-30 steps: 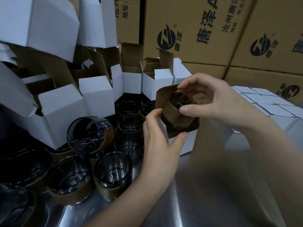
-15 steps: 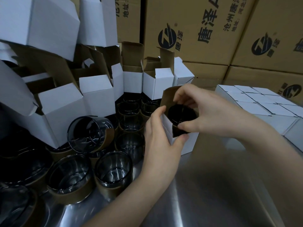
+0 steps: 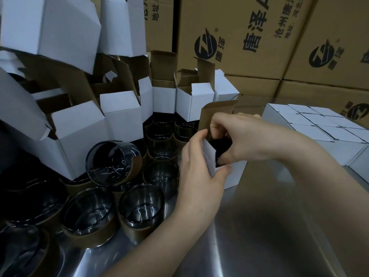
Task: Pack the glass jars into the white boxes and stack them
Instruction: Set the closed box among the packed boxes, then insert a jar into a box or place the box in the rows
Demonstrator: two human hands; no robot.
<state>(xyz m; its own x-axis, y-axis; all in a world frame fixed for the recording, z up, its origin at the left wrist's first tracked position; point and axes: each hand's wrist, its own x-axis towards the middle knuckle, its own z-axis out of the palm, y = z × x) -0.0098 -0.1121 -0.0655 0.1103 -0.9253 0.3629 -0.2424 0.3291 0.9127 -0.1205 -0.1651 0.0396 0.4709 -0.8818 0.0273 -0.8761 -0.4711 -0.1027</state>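
A small white box (image 3: 232,175) stands open on the steel table (image 3: 259,226), its brown lid flap (image 3: 216,114) raised. My left hand (image 3: 199,168) grips the box's left corner, thumb on the front face. My right hand (image 3: 245,138) reaches into the opening, fingers curled round a dark glass jar (image 3: 222,148) that sits almost wholly inside the box. Several more smoky glass jars with brown cardboard sleeves (image 3: 139,212) stand at the left; one jar (image 3: 111,162) lies tilted on others.
Open white boxes (image 3: 119,116) are piled at the left and back. Closed white boxes (image 3: 319,128) form a flat block at the right. Large brown printed cartons (image 3: 249,37) wall off the back.
The jar, held above the box's mouth a second ago, has gone down into the box with my right hand. My left hand has kept its hold on the box.
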